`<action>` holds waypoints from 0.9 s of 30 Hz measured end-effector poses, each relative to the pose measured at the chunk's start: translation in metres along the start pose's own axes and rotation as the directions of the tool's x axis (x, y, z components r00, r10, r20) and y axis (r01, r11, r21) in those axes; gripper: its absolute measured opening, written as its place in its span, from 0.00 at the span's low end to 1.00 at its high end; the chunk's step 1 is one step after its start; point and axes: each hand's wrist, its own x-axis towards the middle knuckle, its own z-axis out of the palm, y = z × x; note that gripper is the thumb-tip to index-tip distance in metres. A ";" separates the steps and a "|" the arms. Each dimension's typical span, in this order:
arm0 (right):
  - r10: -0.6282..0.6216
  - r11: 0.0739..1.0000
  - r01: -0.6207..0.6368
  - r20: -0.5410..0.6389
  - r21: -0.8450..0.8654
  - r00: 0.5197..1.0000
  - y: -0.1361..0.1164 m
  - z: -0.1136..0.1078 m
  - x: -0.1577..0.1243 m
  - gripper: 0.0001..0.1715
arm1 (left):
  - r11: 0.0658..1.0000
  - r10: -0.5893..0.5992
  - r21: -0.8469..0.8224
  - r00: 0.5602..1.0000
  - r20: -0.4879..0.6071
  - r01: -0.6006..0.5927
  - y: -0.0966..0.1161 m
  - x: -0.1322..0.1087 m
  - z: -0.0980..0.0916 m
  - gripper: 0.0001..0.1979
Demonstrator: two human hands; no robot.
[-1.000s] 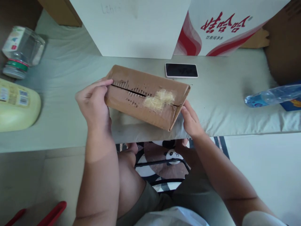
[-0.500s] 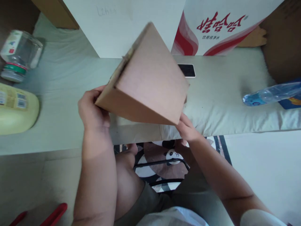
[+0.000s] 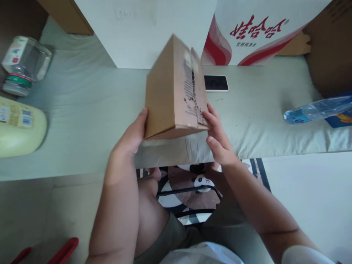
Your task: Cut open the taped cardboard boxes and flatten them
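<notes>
A brown cardboard box [image 3: 167,91] stands on end above the cloth-covered table [image 3: 90,110], its torn taped seam facing right. My left hand [image 3: 132,137] presses flat against the box's lower left side. My right hand [image 3: 218,137] holds the lower right edge beside the seam with its fingers against the cardboard. The box is held between both hands, slightly blurred by motion.
A black phone [image 3: 216,82] lies behind the box. A white carton with red print [image 3: 255,33] and a white panel [image 3: 143,33] stand at the back. A water bottle [image 3: 316,110] lies right; a glass jar [image 3: 23,62] and yellow container [image 3: 19,126] lie left. Red handles [image 3: 62,249] lie on the floor.
The box was lying flat with its seam up, then got tipped up and turned. It now stands on end with the seam to the right, and both hands have shifted to its lower sides.
</notes>
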 end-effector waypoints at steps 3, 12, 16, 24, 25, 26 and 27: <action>0.057 0.998 -0.056 -0.123 0.011 0.991 0.001 0.001 0.000 0.37 | 0.942 -0.215 0.311 0.938 0.270 0.126 0.001 -0.004 -0.004 0.36; 0.221 0.970 -0.205 -0.117 0.131 0.968 -0.012 0.014 0.004 0.35 | 0.963 0.082 0.259 0.997 0.004 -0.080 0.010 0.005 -0.005 0.11; 0.215 0.970 -0.206 -0.060 0.132 0.975 -0.018 0.009 0.003 0.33 | 0.911 0.356 -0.058 0.850 -0.388 -0.408 0.008 0.013 -0.010 0.22; 0.156 0.977 -0.170 0.116 0.125 0.981 -0.020 0.000 0.002 0.24 | 0.795 0.524 -0.176 0.804 -0.281 -0.580 0.018 -0.001 -0.005 0.34; 0.222 0.974 -0.223 0.040 0.044 0.974 -0.014 0.001 0.003 0.23 | 0.800 0.519 -0.184 0.813 -0.265 -0.571 0.019 -0.003 -0.004 0.33; 0.274 0.959 -0.276 -0.037 -0.064 0.961 -0.007 0.001 0.004 0.23 | 0.806 0.518 -0.186 0.821 -0.239 -0.562 0.020 -0.004 -0.003 0.33; 0.301 0.931 -0.315 -0.100 -0.183 0.948 0.000 0.002 0.005 0.24 | 0.810 0.521 -0.183 0.827 -0.212 -0.557 0.020 -0.005 -0.003 0.33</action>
